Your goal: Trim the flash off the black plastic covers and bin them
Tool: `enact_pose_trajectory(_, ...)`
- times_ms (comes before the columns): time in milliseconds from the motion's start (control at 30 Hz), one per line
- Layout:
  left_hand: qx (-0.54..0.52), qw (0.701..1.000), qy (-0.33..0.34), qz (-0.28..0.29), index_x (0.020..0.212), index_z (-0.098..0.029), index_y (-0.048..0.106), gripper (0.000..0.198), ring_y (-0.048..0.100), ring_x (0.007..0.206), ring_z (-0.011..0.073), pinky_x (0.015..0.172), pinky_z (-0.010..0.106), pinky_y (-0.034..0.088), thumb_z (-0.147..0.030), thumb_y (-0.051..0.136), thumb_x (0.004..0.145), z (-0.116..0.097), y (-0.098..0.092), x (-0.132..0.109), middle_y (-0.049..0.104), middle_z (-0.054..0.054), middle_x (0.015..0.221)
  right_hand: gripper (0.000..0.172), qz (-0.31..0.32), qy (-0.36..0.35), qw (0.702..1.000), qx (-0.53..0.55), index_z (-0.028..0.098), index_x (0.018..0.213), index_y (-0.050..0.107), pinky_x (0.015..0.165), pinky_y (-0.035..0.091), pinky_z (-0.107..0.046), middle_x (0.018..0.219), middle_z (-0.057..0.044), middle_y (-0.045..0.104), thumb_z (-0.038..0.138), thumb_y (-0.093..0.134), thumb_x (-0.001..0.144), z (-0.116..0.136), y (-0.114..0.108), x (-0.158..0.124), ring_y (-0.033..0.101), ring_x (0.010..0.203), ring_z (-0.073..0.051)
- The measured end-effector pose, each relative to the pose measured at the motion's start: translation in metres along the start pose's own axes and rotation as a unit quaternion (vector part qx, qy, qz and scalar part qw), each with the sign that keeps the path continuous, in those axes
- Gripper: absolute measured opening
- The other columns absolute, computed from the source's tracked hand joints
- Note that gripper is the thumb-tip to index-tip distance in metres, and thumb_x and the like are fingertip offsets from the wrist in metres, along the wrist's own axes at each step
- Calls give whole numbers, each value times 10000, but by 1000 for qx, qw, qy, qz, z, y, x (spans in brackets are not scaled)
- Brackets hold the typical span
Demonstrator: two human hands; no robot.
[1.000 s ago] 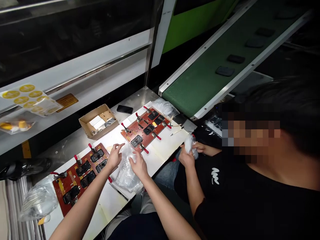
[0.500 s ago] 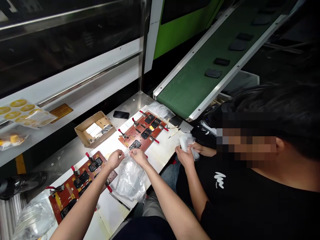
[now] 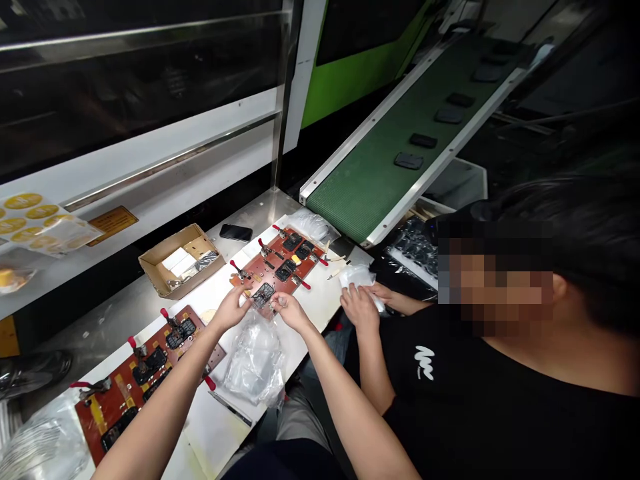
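Steel bench (image 3: pixel 115 313), your left hand (image 3: pixel 230 311) spread, your right hand (image 3: pixel 291 312) pinching something tiny over a red fixture (image 3: pixel 267 265), plastic bag (image 3: pixel 255 363) now apart from both hands, cardboard box (image 3: pixel 175 277) holding white cards (image 3: pixel 173 259)

- Gap between the right hand (image 3: pixel 293 312) and the co-worker's hands (image 3: pixel 359 308), over the white sheet (image 3: pixel 320 297)
- Upright toggle clamps (image 3: pixel 240 271) on the red fixture plate (image 3: pixel 280 267) beyond the left hand (image 3: pixel 231 309)
- Clear plastic bag (image 3: pixel 255 363) below both hands

Glossy clear plastic bag (image 3: pixel 254 367)

A black phone (image 3: pixel 235 232) lies just behind a cardboard box (image 3: pixel 180 267), with a sheet of yellow round stickers (image 3: pixel 37 223) to the box's left and a green conveyor belt (image 3: pixel 395 167) rising to its right.
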State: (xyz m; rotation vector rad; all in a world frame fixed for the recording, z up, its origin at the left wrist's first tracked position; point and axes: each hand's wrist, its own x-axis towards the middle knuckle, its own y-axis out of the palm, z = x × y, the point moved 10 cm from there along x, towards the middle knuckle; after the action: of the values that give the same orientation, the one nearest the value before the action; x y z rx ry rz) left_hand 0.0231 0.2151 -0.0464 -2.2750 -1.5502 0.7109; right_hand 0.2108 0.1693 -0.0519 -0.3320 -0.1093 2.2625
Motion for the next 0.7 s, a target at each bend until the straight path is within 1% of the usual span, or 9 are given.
enact_pose_trajectory(33,-13,1000,4,21,1212,-201,616,379,555,1223,259,1025,397,439,-338,635,860,-4,11,7,632,102,1284,366,-54,20,998,-13,114,1116,645,733,572,-310,1077,-63,665,439,583,960,-3,0,11,654,834,-146)
enact_pose_trajectory(67,-26,999,4,45,1157,-190,647,340,594,1161,251,1006,402,457,-337,661,851,-7,22,13,664,97,1218,345,-101,38,994,-12,122,1097,643,736,564,-312,1032,-52,670,433,594,957,-6,1,19,651,816,-142)
enact_pose_trajectory(100,-38,997,1,68,1102,-176,666,301,630,1080,236,970,405,483,-346,674,854,-9,33,17,688,89,1144,301,-129,53,990,0,134,1085,642,735,550,-307,986,-43,673,404,588,964,-10,3,24,646,807,-140)
enact_pose_trajectory(200,-71,989,-13,127,993,-140,672,269,669,879,185,847,392,543,-390,654,896,-9,60,22,704,54,969,218,-195,92,977,10,164,1025,678,694,492,-260,863,-12,679,336,592,922,-20,0,26,621,746,-131)
enact_pose_trajectory(267,-92,984,-19,153,946,-132,666,269,672,825,167,810,375,556,-398,643,910,-6,70,20,700,37,904,206,-220,111,969,15,194,1035,688,696,466,-248,854,3,685,286,611,868,-23,-4,20,617,745,-133)
enact_pose_trajectory(333,-112,980,-23,165,916,-130,660,263,675,811,161,802,369,559,-392,645,911,-3,73,18,700,30,873,261,-239,127,962,17,221,1081,678,715,461,-252,883,9,689,248,641,824,-25,-9,13,620,768,-140)
enact_pose_trajectory(400,-130,977,-24,165,896,-130,657,258,678,815,161,808,370,558,-388,653,905,-1,71,15,702,27,866,279,-250,144,957,16,227,1091,670,715,461,-259,865,9,686,228,654,813,-25,-10,9,620,757,-142)
enact_pose_trajectory(533,-157,975,-25,154,867,-136,652,257,671,782,155,800,363,546,-392,665,887,-1,69,10,700,18,832,173,-245,166,955,15,183,1015,665,693,474,-278,801,-4,672,263,643,863,-23,-5,7,604,693,-136)
enact_pose_trajectory(700,-171,968,-25,184,888,-136,673,310,676,746,164,721,304,520,-416,743,773,-12,72,1,727,53,806,181,-234,153,960,5,161,896,658,718,476,-294,807,-4,654,334,688,853,-10,-3,8,592,734,-141)
